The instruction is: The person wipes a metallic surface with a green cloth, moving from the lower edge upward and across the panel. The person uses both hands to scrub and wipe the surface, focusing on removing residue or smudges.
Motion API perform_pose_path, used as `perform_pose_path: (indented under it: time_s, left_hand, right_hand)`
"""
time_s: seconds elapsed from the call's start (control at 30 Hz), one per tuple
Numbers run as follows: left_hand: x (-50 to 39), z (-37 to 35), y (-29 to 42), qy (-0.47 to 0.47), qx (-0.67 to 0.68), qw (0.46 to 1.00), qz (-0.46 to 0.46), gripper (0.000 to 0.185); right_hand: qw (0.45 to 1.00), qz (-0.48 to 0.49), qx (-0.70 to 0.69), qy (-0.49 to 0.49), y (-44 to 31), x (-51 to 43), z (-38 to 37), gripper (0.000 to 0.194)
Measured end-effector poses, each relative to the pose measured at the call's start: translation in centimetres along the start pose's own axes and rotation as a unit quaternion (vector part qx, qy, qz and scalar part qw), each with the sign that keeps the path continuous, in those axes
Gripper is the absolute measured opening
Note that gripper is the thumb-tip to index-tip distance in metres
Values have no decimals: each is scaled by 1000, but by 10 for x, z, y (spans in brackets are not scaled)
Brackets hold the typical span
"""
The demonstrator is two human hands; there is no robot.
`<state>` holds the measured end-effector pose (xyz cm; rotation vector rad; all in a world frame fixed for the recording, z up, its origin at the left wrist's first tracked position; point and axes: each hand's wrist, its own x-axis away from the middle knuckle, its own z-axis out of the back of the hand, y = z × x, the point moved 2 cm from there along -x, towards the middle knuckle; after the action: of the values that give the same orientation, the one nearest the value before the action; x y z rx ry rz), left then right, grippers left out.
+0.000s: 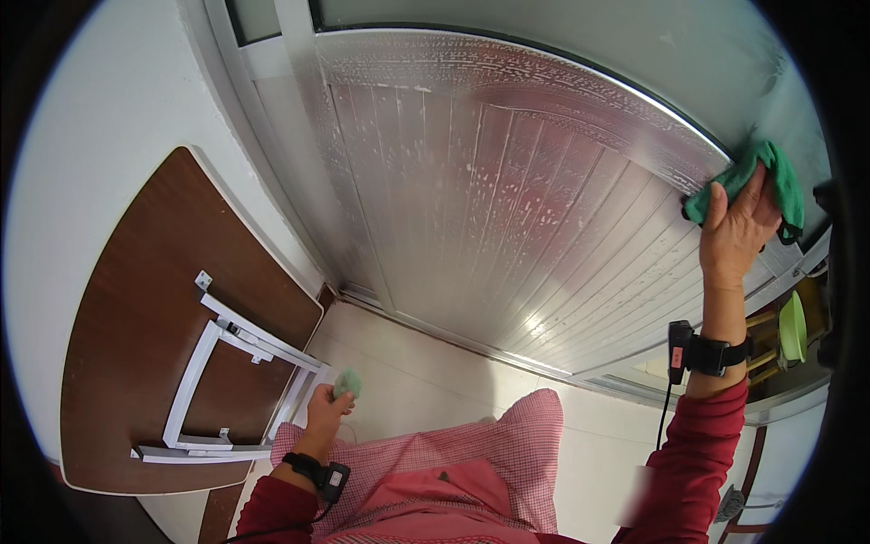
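Observation:
My right hand (737, 228) presses a green cloth (781, 177) with dark edging against the right end of the door's upper rail, by the glass. Down at the left, my left hand (327, 415) grips a pale green scouring pad (347, 384) away from the door. The silvery metal door panel (435, 217) has vertical grooves and is wet. Whitish suds streak its horizontal rail (516, 75), and drops speckle the middle of the panel. Frosted glass (544, 27) fills the part above the rail. Part of the cloth is covered by my right fingers.
A folded brown table (129, 326) with white metal legs (190, 381) leans against the white wall (129, 102) at left. Pale floor tiles (408, 347) lie below the door. At far right, a light green basin (792, 328) stands near yellowish wooden legs. A checked apron (435, 462) covers my lap.

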<state>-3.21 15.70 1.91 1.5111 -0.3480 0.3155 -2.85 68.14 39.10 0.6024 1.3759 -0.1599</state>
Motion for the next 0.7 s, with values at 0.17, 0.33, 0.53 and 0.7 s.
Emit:
perform_pose_path:
  time_s: [0.17,0.33,0.53,0.7]
  left_hand:
    - [-11,-2,2,-23,50,998,-10,29]
    - [-1,15,3,-10,95,995,-11,30]
    - [10,35,-8,5,123,992,27,30]
    - [3,31,-13,-19,61,998,-6,31]
  right_hand:
    - [993,48,28,-101,-95,-27,-12,75]
    - [989,117,-85,-33,-217,-67,-28,64]
    - [973,212,-73,-58,-329,-123,-29,57]
    - [968,179,-167,-55,-382,-149,-53,58]
